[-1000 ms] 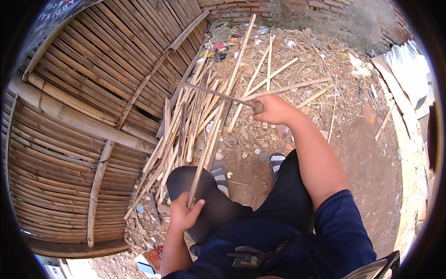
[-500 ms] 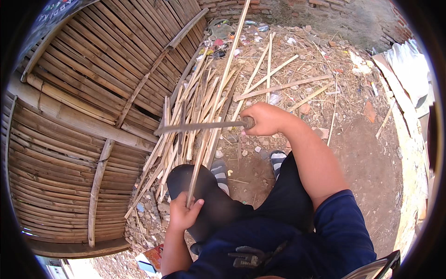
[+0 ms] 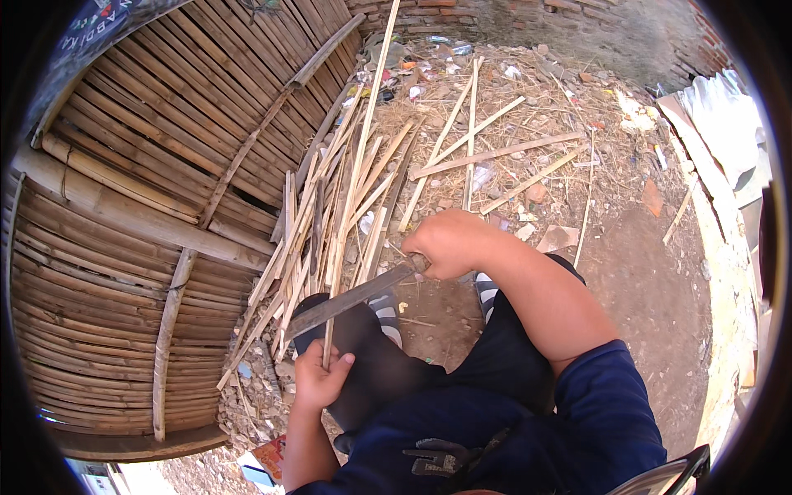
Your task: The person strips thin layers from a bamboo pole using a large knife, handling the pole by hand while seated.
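In my left hand (image 3: 320,379), closed over my left thigh, is the near end of a long, thin wooden strip (image 3: 374,82). This strip runs away from me past the top edge of the view. My right hand (image 3: 450,245) is wrapped around the handle of a machete (image 3: 363,294), whose flat dark blade slants down to the left. The blade crosses the strip just beyond my left fingers; whether it touches the wood I cannot tell. Under and beyond the strip lies a loose pile of similar wooden strips (image 3: 318,223).
A bamboo slat wall (image 3: 107,305) rises close on the left. Longer strips (image 3: 503,153) lie crossed on the littered ground ahead. A brick wall (image 3: 569,37) closes off the far side, and a pale ledge (image 3: 726,272) runs along the right. My sandalled feet (image 3: 385,318) are below the blade.
My right hand has come nearer and slightly left, bringing the machete blade down along the strip toward my left hand. The blade now slants instead of lying nearly level. My left hand still grips the strip.
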A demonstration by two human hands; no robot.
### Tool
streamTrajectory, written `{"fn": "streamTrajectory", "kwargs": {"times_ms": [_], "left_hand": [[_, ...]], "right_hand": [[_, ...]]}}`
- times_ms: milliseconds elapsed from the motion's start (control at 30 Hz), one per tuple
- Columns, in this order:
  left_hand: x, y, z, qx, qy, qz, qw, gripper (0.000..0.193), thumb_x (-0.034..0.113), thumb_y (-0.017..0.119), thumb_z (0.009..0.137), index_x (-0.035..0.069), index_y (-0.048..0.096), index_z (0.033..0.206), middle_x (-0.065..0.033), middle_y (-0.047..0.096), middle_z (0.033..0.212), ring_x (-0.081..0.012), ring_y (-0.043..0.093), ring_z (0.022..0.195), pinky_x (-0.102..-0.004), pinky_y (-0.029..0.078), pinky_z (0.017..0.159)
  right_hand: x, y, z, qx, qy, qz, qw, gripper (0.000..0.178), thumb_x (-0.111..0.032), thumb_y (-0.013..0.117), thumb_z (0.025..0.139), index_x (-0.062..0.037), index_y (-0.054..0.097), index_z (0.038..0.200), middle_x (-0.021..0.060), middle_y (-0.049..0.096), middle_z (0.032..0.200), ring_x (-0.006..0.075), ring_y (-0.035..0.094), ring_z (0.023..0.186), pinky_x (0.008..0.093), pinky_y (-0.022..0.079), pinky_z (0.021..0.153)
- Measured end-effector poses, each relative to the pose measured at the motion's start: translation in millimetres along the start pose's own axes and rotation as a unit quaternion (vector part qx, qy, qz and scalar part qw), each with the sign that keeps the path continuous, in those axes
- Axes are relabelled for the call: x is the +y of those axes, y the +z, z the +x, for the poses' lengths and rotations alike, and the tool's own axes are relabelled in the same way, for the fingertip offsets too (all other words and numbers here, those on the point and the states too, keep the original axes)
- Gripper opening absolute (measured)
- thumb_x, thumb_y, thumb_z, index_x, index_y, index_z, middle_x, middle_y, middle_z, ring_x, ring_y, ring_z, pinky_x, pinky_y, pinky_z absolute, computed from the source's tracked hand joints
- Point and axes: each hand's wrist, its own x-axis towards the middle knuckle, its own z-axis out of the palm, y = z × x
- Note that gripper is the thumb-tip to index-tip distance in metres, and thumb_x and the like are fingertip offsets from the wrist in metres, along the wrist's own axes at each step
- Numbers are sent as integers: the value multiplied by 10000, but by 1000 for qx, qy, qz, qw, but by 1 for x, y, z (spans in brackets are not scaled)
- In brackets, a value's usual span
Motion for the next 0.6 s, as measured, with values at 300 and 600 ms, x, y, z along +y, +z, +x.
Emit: {"fn": "streamTrajectory", "kwargs": {"times_ms": [300,600], "left_hand": [[13,-3,5,-15,15,48,999,244,159,787,914,29,584,878,7,559,621,-68,491,565,-264,410,532],[19,-1,4,-27,19,56,998,302,201,838,879,24,592,878,-10,529,581,-92,491,528,-274,431,525]], "right_hand": [[71,-30,-5,90,200,83,972,485,-383,831,815,-36,735,1140,236,732,978,403,714,984,479,567,865],[14,-4,-2,-2,64,28,998,496,-417,830,818,-37,739,1123,232,729,904,417,723,915,498,560,816]]}}
